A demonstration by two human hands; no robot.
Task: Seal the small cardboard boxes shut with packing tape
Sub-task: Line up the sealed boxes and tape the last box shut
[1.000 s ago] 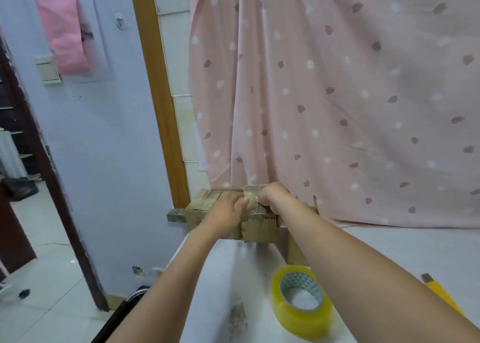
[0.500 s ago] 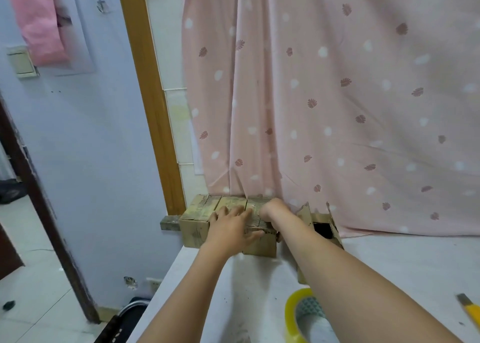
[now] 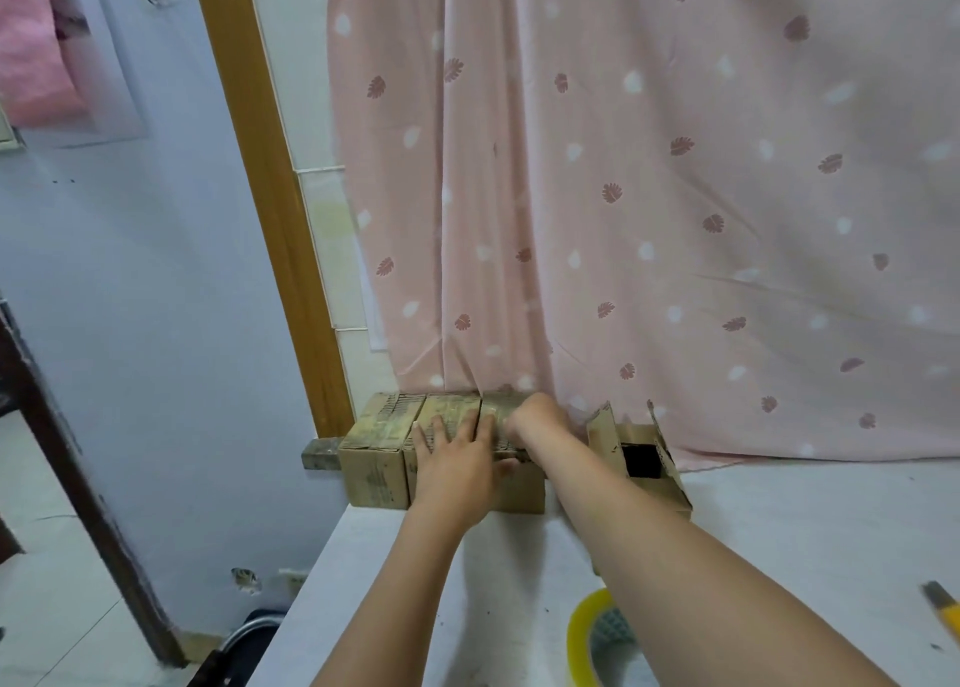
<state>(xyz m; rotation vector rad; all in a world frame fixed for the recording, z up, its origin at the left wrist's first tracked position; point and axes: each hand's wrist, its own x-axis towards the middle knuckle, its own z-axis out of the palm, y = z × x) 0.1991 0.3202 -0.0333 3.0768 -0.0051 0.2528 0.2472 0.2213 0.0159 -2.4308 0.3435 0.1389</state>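
While the left hand (image 3: 457,460) is pressing flat, fingers spread, on the taped cardboard box (image 3: 467,429), the right hand (image 3: 535,418), seemingly curled, should be rubbing the tape down firmly.

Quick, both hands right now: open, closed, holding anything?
Left hand: open, fingers spread flat, pressing on top of the closed boxes.
Right hand: on the box tops beside it; fingers hidden, grip cannot be told.

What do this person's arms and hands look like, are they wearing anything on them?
Both forearms are bare all the way to the bottom edge of the picture: no sleeves show. The left hand and the right hand wear no gloves, and no watch, bracelet or ring can be seen. The right hand's fingers are hidden, so rings there cannot be ruled out.
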